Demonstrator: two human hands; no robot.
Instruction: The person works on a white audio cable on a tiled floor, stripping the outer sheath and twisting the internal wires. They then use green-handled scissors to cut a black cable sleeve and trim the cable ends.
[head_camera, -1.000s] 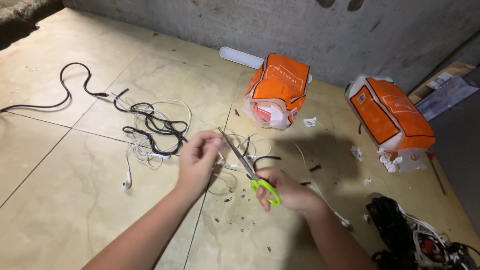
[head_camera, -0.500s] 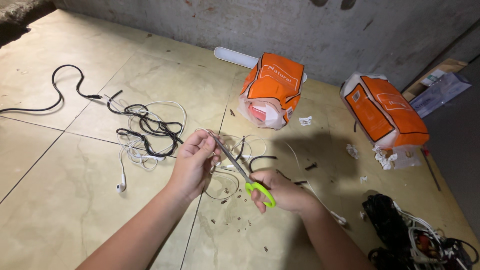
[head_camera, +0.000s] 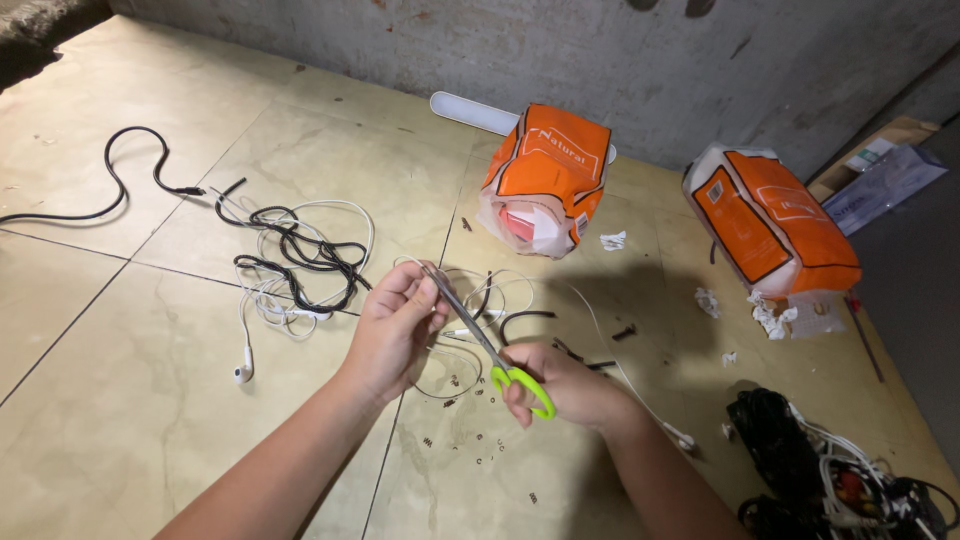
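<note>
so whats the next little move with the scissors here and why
Probably close the scissors gently on the thin white wire that the left hand pinches. The blades sit right at those fingertips, the right hand grips the green handles, and small cut bits litter the floor.

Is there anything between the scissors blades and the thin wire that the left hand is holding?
Nothing visible. The scissors, held by the right hand, reach up to the left hand, meeting the thin wire at its fingertips.
</note>
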